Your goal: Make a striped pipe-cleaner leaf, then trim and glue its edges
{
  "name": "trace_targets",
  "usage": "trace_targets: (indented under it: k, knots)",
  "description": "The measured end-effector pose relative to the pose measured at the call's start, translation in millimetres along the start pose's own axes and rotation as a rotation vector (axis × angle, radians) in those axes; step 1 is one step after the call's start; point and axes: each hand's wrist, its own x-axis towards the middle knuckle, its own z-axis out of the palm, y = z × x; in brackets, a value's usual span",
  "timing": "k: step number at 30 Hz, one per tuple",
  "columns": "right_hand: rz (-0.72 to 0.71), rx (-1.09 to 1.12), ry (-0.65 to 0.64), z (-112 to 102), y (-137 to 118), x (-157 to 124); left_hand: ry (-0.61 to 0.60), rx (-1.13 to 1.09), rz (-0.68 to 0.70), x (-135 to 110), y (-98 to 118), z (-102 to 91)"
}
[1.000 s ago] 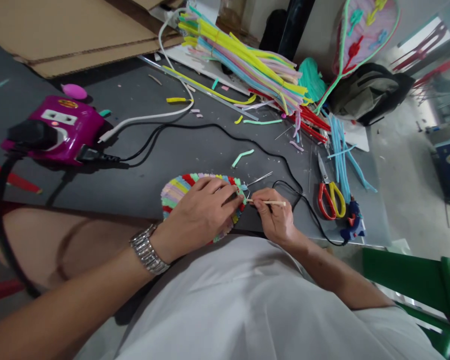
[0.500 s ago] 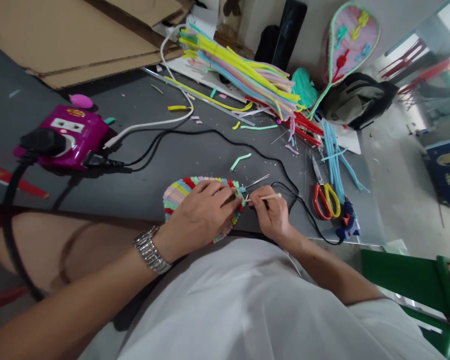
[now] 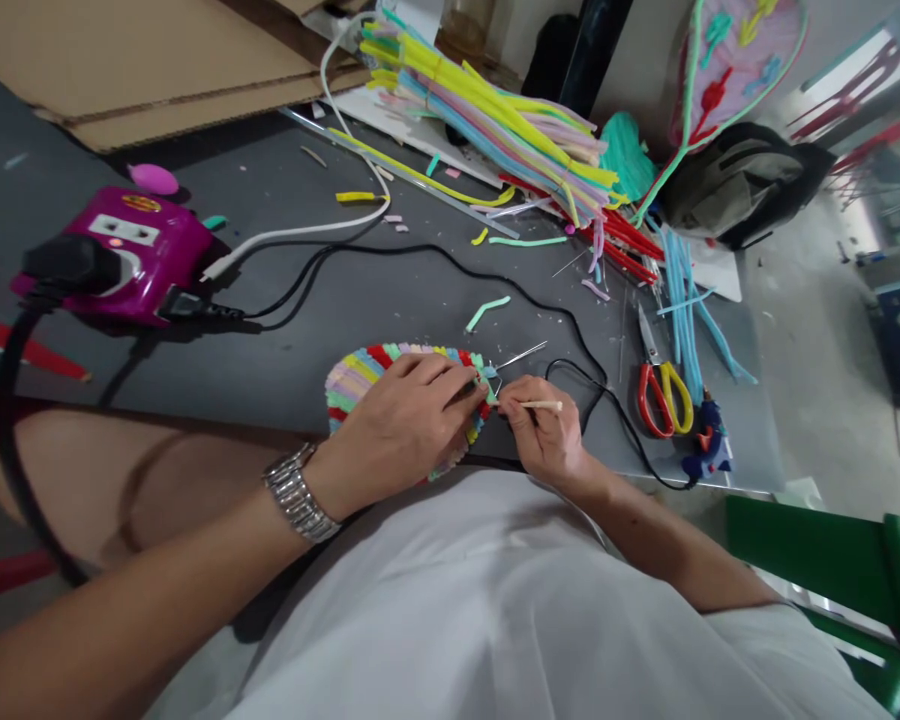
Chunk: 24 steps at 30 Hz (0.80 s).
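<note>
Presently, both hands are engaging a striped fuzzy piece point(image 3: 352, 378) at the front edge of the gray table point(image 3: 412, 300).
The left hand point(image 3: 412, 410) is lying palm down over the piece and gripping its right end; the right hand point(image 3: 546, 432) is pinching a thin pale stick point(image 3: 546, 405) just beside that end. On the surface, a mint-green strip point(image 3: 486, 312) is lying beyond the hands. Scissors point(image 3: 652, 358) and a blue glue gun point(image 3: 709, 448) are resting toward the right, while a purple power block point(image 3: 139, 255) is sitting at the left. At the rear, a bundle of fuzzy stems point(image 3: 495, 115) is lying near flat cardboard point(image 3: 157, 60). Beyond the table, gray floor point(image 3: 802, 370) is showing, with a green seat point(image 3: 802, 545) standing near the right front corner.
</note>
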Motion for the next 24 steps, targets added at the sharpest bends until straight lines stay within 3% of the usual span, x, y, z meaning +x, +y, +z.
trace_targets:
  k: [12, 17, 19, 24]
  knots:
    - [-0.001, -0.066, -0.032, 5.2, -0.2, 6.7, -0.007, -0.011, -0.008, 0.1, 0.7, -2.4]
    - [0.266, 0.156, 0.196, 1.7, 2.1, 4.1, -0.016, -0.025, -0.007, -0.4, 0.4, -2.3]
    - [0.331, 0.207, 0.224, 0.3, 4.0, 9.0, -0.015, -0.041, -0.032, -0.5, 0.7, -2.4]
    - [0.304, 0.162, 0.084, 1.3, 12.2, 37.5, -0.006, -0.103, -0.077, 0.3, 0.2, -2.6]
